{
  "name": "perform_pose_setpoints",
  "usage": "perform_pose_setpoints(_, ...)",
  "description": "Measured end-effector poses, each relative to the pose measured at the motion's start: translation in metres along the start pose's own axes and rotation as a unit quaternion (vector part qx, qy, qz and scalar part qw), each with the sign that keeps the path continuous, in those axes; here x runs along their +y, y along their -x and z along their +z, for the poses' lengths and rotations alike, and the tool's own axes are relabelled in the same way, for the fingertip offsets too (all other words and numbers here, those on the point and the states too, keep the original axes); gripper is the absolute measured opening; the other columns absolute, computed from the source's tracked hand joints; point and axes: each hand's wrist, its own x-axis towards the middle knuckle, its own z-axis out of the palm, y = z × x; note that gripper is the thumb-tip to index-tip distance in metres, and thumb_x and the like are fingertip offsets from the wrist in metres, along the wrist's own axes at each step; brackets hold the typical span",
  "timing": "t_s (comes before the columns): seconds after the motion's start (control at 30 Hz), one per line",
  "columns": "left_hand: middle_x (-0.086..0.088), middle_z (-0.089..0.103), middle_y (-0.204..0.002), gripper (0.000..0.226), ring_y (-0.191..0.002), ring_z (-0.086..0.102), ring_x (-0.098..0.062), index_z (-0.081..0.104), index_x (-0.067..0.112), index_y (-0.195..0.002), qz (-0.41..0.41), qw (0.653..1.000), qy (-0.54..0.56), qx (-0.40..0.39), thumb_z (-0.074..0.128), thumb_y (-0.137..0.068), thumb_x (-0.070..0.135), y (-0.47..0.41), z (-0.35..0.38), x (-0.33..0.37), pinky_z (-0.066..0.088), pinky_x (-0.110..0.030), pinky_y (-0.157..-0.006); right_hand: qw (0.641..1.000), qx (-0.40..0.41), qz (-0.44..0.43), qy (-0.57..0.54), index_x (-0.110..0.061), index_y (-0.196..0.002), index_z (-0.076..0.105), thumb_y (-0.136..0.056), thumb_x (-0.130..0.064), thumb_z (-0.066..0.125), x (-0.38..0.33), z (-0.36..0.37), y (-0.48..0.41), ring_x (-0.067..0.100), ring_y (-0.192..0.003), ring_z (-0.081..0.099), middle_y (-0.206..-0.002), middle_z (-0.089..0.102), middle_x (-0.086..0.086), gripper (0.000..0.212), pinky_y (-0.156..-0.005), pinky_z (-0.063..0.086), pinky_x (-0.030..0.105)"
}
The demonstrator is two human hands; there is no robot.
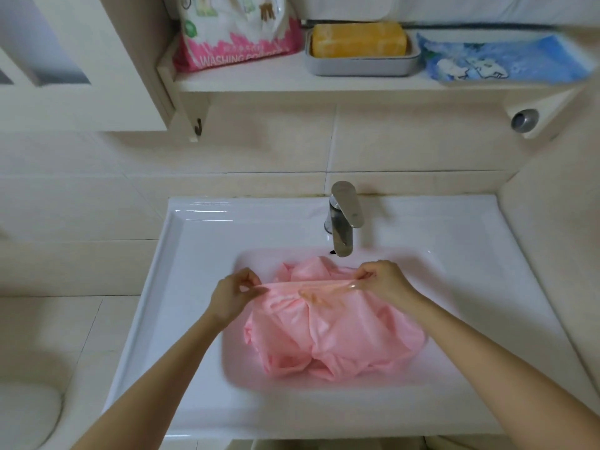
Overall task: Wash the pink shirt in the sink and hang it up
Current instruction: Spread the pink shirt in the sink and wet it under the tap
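Below the grip, the pink shirt (334,339) is being left bunched in the sink (194,254): limp, likely heavy once soaked. Its edge is being pinched taut between left hand (232,295) and right hand (384,280), judged the best hold. Tap (342,219) just beyond.

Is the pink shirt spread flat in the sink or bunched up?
Bunched: pink shirt lies crumpled in the sink, one edge pulled taut between left hand and right hand.

Glossy white ceramic sink (201,241), brushed metal faucet (343,216), soft pink cloth shirt (334,332) with matt creases, smooth cream wall tiles (227,151), shiny plastic washing powder bag (237,34), matt grey soap dish (360,64)
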Motion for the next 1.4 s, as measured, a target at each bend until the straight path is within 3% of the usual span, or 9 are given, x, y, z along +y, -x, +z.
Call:
perform_pose_setpoints(0.17,0.010,0.064,-0.065,0.018,-0.062,0.057,-0.004,0.057,0.011,-0.072,0.046,0.997,0.052,-0.035,0.074,-0.079,0.006,-0.008,-0.028,0.026,0.042,-0.018,-0.066,0.989,-0.012,0.011,-0.146,-0.019,-0.067,0.070,-0.073,-0.003,0.078,-0.011,-0.011,0.010,0.010,-0.068,0.060,-0.070,0.069,-0.002,0.018,-0.068,0.045,0.020)
perform_pose_setpoints(0.37,-0.005,0.070,-0.089,0.012,-0.086,0.065,-0.008,0.051,0.005,-0.085,0.052,0.982,0.097,-0.152,0.052,-0.092,-0.005,-0.010,-0.054,0.044,0.048,-0.020,-0.083,0.983,-0.053,0.008,-0.178,-0.015,-0.086,0.072,-0.073,0.004,0.075,-0.020,-0.016,0.017,0.008,-0.074,0.065,-0.080,0.072,-0.002,0.024,-0.070,0.048,0.016)
perform_pose_setpoints(0.57,-0.010,0.061,-0.069,0.012,-0.061,0.048,-0.017,0.049,0.010,-0.087,0.063,0.992,0.075,-0.074,0.056,-0.093,0.018,-0.012,-0.049,0.052,0.037,-0.027,-0.063,0.997,-0.039,-0.004,-0.067,-0.028,-0.057,0.068,-0.074,-0.018,0.081,-0.026,-0.019,0.018,0.004,-0.057,0.047,-0.057,0.055,-0.015,0.023,-0.059,0.036,0.020)
perform_pose_setpoints(0.77,-0.020,0.062,-0.082,0.010,-0.071,0.053,-0.018,0.058,0.015,-0.086,0.071,0.993,0.092,-0.035,0.067,-0.086,0.011,-0.004,-0.039,0.055,0.041,-0.025,-0.066,0.991,0.009,0.001,-0.134,-0.024,-0.080,0.069,-0.078,-0.007,0.075,-0.025,-0.014,0.032,0.012,-0.073,0.062,-0.078,0.071,-0.002,0.019,-0.065,0.045,0.019)
perform_pose_setpoints(0.93,0.014,0.063,-0.075,0.025,-0.069,0.056,0.001,0.056,0.031,-0.074,0.180,0.982,0.014,-0.050,0.075,-0.079,0.016,0.016,0.005,0.084,0.044,-0.016,-0.071,0.978,-0.084,-0.032,-0.190,-0.019,-0.112,0.062,-0.068,-0.012,0.076,-0.051,0.019,0.050,0.015,-0.085,0.064,-0.094,0.071,0.007,0.046,-0.077,0.048,0.028)
perform_pose_setpoints(1.07,0.011,0.067,-0.086,0.029,-0.083,0.060,-0.003,0.066,0.029,-0.094,0.289,0.955,-0.048,-0.042,0.064,-0.076,0.051,0.017,0.018,0.107,0.044,-0.024,-0.081,0.989,-0.029,-0.058,-0.133,-0.020,-0.075,0.065,-0.079,-0.010,0.071,-0.067,0.039,0.052,-0.005,-0.059,0.048,-0.068,0.053,-0.009,0.012,-0.063,0.037,0.021)
perform_pose_setpoints(1.2,0.015,0.055,-0.122,0.080,-0.103,0.054,-0.009,0.037,0.047,-0.132,0.231,0.972,0.011,-0.045,0.069,-0.061,0.067,0.012,0.002,0.083,0.043,-0.027,-0.088,0.988,0.009,-0.084,-0.127,-0.010,-0.060,0.057,-0.079,-0.015,0.076,-0.076,0.024,0.052,0.005,-0.056,0.038,-0.059,0.044,-0.003,0.027,-0.054,0.031,0.023)
perform_pose_setpoints(1.3,0.016,0.060,-0.113,0.071,-0.097,0.057,-0.007,0.045,0.053,-0.123,0.169,0.973,-0.043,-0.153,0.066,-0.058,0.069,0.028,0.019,0.059,0.044,-0.033,-0.089,0.983,-0.091,-0.114,-0.115,-0.021,-0.067,0.067,-0.075,-0.011,0.078,-0.092,0.020,0.057,0.005,-0.070,0.053,-0.072,0.061,-0.003,0.017,-0.069,0.042,0.024)
perform_pose_setpoints(1.4,-0.001,0.064,-0.094,0.062,-0.086,0.058,-0.018,0.063,0.028,-0.097,0.125,0.981,-0.093,-0.115,0.050,-0.057,0.073,0.042,0.014,0.034,0.042,-0.030,-0.080,0.975,-0.120,-0.095,-0.160,-0.029,-0.083,0.069,-0.082,-0.015,0.072,-0.077,0.009,0.053,0.010,-0.085,0.066,-0.089,0.073,-0.004,0.014,-0.082,0.046,0.028)
